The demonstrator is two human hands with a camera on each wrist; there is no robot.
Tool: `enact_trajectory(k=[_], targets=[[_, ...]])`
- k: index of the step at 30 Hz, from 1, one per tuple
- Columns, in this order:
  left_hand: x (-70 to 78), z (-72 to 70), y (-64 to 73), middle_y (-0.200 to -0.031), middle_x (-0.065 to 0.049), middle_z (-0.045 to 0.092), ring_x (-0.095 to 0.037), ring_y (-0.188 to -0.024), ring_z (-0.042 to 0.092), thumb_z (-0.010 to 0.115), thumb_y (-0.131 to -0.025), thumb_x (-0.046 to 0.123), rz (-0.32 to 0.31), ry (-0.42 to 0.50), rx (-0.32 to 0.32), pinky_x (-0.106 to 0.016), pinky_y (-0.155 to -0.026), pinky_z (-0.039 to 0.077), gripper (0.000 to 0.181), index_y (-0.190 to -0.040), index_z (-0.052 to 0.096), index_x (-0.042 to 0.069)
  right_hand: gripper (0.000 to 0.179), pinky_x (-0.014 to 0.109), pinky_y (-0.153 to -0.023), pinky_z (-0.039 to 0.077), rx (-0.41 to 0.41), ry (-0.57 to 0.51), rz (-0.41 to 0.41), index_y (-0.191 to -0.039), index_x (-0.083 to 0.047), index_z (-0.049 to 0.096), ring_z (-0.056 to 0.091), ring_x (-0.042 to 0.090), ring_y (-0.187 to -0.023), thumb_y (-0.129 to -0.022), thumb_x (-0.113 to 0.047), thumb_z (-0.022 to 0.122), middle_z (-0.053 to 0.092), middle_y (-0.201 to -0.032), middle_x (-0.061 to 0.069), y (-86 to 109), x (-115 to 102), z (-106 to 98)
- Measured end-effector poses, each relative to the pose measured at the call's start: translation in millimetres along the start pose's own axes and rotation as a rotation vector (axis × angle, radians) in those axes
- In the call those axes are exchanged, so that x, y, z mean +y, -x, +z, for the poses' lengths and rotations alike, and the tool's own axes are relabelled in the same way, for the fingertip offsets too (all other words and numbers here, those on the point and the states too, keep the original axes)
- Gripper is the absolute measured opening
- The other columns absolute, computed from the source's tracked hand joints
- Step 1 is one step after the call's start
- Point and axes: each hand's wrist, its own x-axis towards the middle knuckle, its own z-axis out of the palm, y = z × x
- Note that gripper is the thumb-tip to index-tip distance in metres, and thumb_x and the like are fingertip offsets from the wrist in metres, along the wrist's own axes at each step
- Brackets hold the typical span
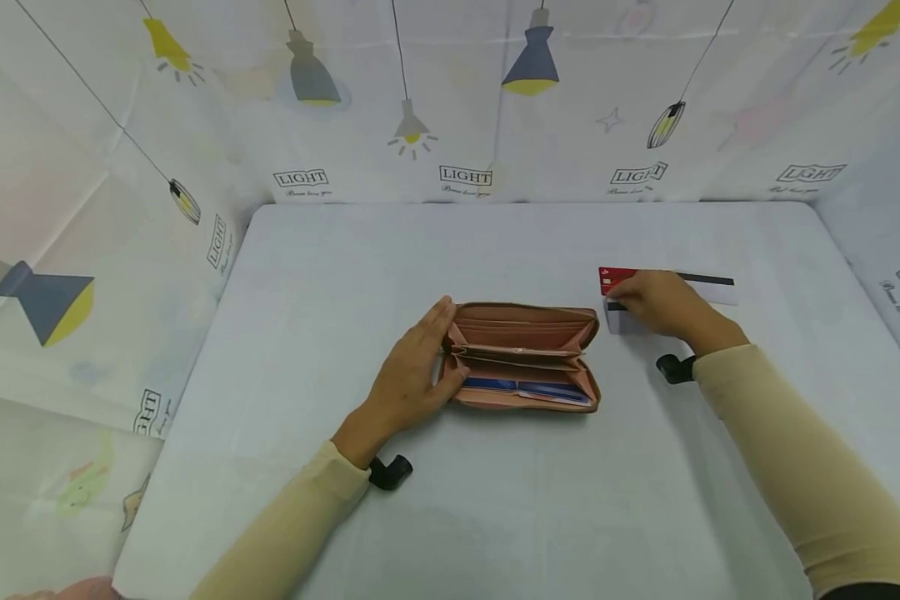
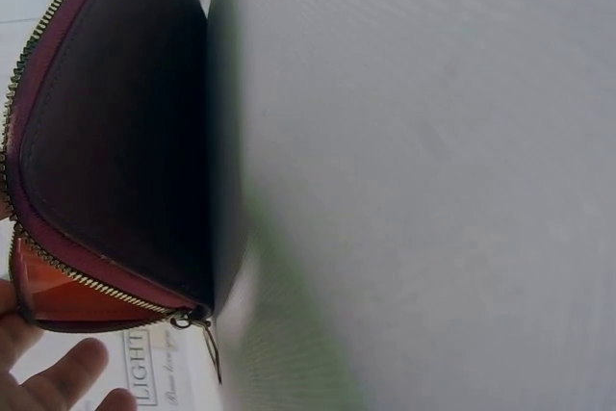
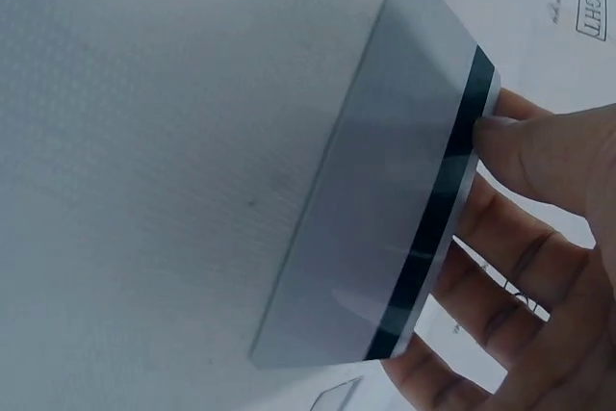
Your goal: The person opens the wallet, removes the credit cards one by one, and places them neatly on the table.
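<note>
A tan zip-around wallet [image 1: 521, 315] stands unzipped on the table, its pleated compartments spread apart. Blue cards [image 1: 551, 390] sit in its front slot. My left hand [image 1: 412, 367] holds the wallet's left end, thumb at the front compartment and fingers at the back corner. To the wallet's right, my right hand [image 1: 667, 308] pinches a white card with a black stripe [image 3: 385, 209] between thumb and fingers along its striped edge. That card is tilted, its far long edge close to the table. Behind this hand lie a red card [image 1: 615, 277] and a white black-striped card [image 1: 712, 289], partly covered.
The white table [image 1: 495, 500] meets a lamp-printed cloth backdrop [image 1: 465, 100] at its back and sides. Black wrist-camera mounts [image 1: 392, 473] jut out beside both wrists. In the left wrist view, a zipper pull [image 2: 212, 348] hangs from the wallet's end.
</note>
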Motion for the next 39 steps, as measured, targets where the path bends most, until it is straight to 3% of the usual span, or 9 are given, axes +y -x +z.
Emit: enact_trajectory(k=[21, 29, 33, 39], targets=[[0.9, 1.8, -0.3, -0.167, -0.018, 0.033, -0.031, -0.152, 0.038, 0.067, -0.098, 0.024, -0.001, 0.001, 0.003, -0.054, -0.117, 0.039, 0.081, -0.164, 0.026, 0.002, 0.025, 0.063, -0.094, 0.048, 0.128, -0.067, 0.064, -0.118, 0.002, 0.075, 0.058, 0.044, -0.107, -0.102, -0.003, 0.056, 0.066, -0.117, 0.029, 0.1, 1, 10], [1.1, 1.4, -0.2, -0.167, -0.019, 0.034, -0.032, -0.151, 0.039, 0.067, -0.098, 0.025, -0.002, -0.001, 0.003, -0.054, -0.117, 0.039, 0.082, -0.165, 0.025, 0.003, 0.028, 0.065, -0.092, 0.048, 0.128, -0.058, 0.117, -0.12, 0.003, 0.073, 0.056, 0.046, -0.108, -0.102, -0.016, 0.063, 0.065, -0.115, 0.03, 9.4, -1, 2], [1.1, 0.7, -0.1, -0.167, -0.018, 0.034, -0.032, -0.151, 0.039, 0.067, -0.099, 0.026, -0.006, -0.004, 0.006, -0.054, -0.117, 0.04, 0.082, -0.165, 0.025, 0.004, 0.031, 0.066, -0.093, 0.049, 0.191, -0.066, 0.06, -0.121, 0.002, 0.072, 0.056, 0.047, -0.112, -0.102, -0.021, 0.065, 0.062, -0.119, 0.03, 12.5, -17, -4], [-1.4, 1.4, -0.2, -0.166, -0.019, 0.035, -0.032, -0.151, 0.039, 0.067, -0.098, 0.025, 0.0, -0.004, 0.008, -0.053, -0.117, 0.039, 0.08, -0.163, 0.028, 0.0, 0.033, 0.068, -0.101, 0.048, 0.275, -0.132, -0.086, -0.123, -0.003, 0.073, 0.053, 0.047, -0.127, -0.103, -0.029, 0.066, 0.057, -0.138, 0.025, 17.9, -66, -13]])
